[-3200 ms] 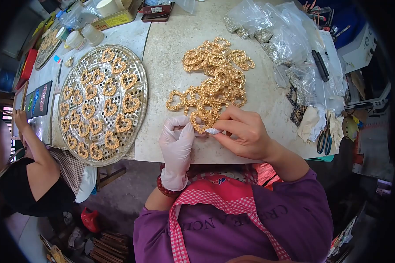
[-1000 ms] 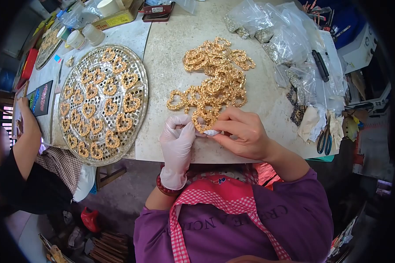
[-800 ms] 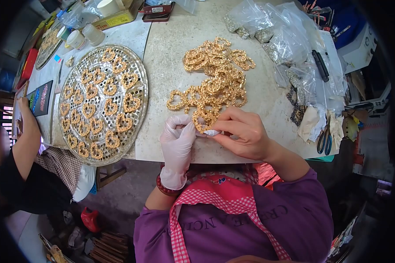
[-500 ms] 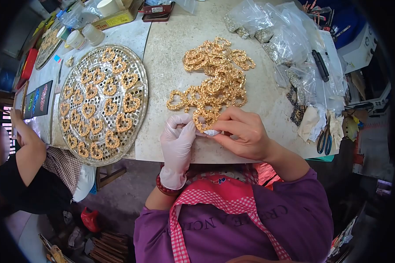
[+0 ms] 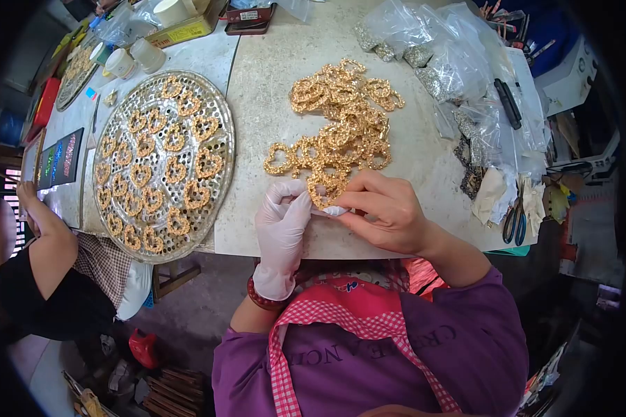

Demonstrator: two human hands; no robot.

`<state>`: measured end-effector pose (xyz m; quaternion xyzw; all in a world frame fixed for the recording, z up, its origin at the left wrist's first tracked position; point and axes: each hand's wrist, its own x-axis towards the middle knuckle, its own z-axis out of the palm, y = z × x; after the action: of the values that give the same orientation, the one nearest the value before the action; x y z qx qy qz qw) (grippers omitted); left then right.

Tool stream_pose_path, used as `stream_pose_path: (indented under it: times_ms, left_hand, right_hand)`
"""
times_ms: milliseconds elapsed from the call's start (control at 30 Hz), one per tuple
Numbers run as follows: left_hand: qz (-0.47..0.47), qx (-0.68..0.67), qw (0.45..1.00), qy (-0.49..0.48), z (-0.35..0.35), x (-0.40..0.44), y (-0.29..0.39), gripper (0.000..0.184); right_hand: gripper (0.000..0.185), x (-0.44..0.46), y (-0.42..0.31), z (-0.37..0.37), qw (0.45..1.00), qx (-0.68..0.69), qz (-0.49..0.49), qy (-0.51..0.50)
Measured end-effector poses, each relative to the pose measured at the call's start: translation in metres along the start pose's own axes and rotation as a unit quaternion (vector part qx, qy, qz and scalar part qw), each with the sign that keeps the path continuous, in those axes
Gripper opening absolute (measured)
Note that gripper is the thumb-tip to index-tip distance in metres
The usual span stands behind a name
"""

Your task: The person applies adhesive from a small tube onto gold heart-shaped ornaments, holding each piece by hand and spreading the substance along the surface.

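Observation:
A gold, nugget-textured heart-shaped piece (image 5: pixel 316 193) is pinched between my two hands at the near side of the pile. My left hand (image 5: pixel 282 226), in a white glove, is closed with thumb and forefinger at its left edge. Bare except for a white covering on a fingertip, my right hand (image 5: pixel 389 214) is closed on its lower right side. Exactly where the fingertips touch is partly hidden. Just beyond lies a heap of similar gold open hearts (image 5: pixel 344 125), with a single one (image 5: pixel 278 159) at its left edge.
Left stands a round perforated metal tray (image 5: pixel 225 167) bearing spaced gold hearts. Plastic bags of small pieces (image 5: pixel 459 62), a black pen-like object (image 5: pixel 508 104) and scissors (image 5: pixel 515 222) lie right. A co-worker's arm (image 5: pixel 52 226) is near a dark board of coloured stones (image 5: pixel 60 160).
My hands and the heart-shaped piece stay almost in place, with only a very slight shift. At far left the co-worker's arm has moved a little.

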<state>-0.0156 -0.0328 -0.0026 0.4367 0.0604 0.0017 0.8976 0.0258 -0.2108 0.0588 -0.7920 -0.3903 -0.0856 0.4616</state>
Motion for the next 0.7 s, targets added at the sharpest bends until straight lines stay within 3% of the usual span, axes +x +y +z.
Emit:
stream_pose_path:
  times_ms: [700]
  left_hand:
    - [-0.051, -0.053, 0.997, 0.011, 0.0050, 0.0045, 0.0062, 0.012]
  right_hand:
    - [0.025, 0.0000, -0.0020, -0.0050, 0.999, -0.005, 0.016, 0.028]
